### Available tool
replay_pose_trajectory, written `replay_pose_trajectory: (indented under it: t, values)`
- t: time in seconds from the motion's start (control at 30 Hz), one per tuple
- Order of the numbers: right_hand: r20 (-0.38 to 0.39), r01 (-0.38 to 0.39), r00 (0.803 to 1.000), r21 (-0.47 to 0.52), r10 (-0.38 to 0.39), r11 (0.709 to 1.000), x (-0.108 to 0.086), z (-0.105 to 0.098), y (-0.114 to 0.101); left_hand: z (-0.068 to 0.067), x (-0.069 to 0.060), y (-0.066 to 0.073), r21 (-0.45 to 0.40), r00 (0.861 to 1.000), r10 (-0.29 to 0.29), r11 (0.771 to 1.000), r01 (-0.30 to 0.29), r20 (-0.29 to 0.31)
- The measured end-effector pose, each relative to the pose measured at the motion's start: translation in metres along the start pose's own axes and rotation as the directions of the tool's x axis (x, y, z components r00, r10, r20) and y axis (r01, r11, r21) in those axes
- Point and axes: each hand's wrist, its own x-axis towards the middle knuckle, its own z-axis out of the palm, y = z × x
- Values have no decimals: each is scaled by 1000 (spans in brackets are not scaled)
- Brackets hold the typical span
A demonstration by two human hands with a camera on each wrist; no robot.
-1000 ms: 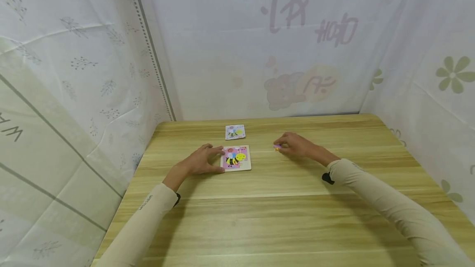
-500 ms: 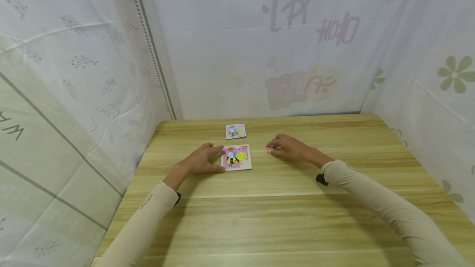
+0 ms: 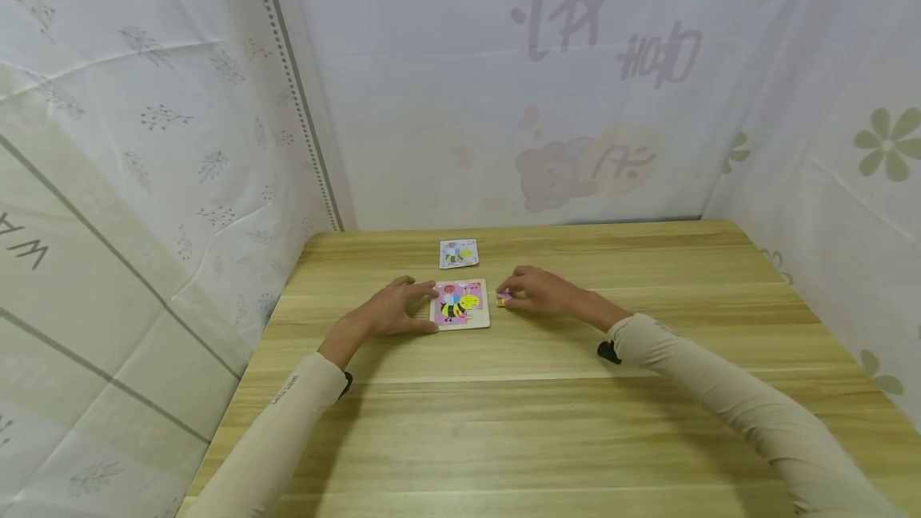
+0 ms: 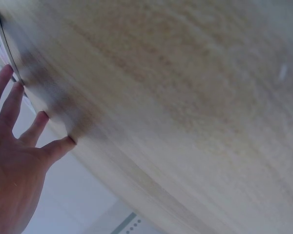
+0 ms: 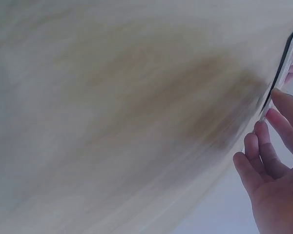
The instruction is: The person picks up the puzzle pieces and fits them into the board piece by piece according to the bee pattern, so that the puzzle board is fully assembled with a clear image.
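Observation:
A square wooden jigsaw board (image 3: 460, 305) with a bee picture lies on the table. Pieces fill most of it; bare wood shows at its lower right. Spread at the board's left edge, my left hand (image 3: 389, 308) touches it with thumb and forefinger. The left wrist view shows that hand's fingers (image 4: 35, 128) splayed, several tips resting on the table. Just right of the board, my right hand (image 3: 544, 291) pinches a small pink and orange jigsaw piece (image 3: 503, 299) between thumb and fingers. In the right wrist view the piece cannot be made out beyond the right hand (image 5: 278, 180).
Behind the board lies a small paper card (image 3: 458, 254) with the same bee picture. The wood-grain table (image 3: 460, 430) reaches back to a printed curtain (image 3: 432, 102), and more curtains hang at both sides.
My right hand has slid left with the jigsaw piece, from well off the board to close beside its right edge. The left hand stays at the board's left edge.

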Motion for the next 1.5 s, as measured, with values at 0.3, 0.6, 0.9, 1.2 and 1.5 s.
replay_pose_trajectory:
  t: [0.3, 0.6, 0.9, 1.2, 1.5]
  values:
    - [31, -4, 1000, -3, 4, 1000, 11, 3, -11, -1, 2, 1, 6, 1000, -5, 1000, 5, -5]
    - [45, 15, 999, 1, -15, 1000, 22, 10, -17, -5, 3, 4, 8, 1000, -5, 1000, 5, -4]
    - [78, -14, 997, 62, 9, 998, 27, 11, -25, -8, 4, 4, 12, 1000, 1, 1000, -1, -4]
    - [98, -12, 995, 60, 6, 998, 31, 14, -31, -9, 4, 4, 9, 1000, -5, 1000, 6, -4]
    - [125, -23, 992, 30, 19, 999, 32, 26, -37, 0, 2, 0, -14, 999, -38, 999, 38, 8]
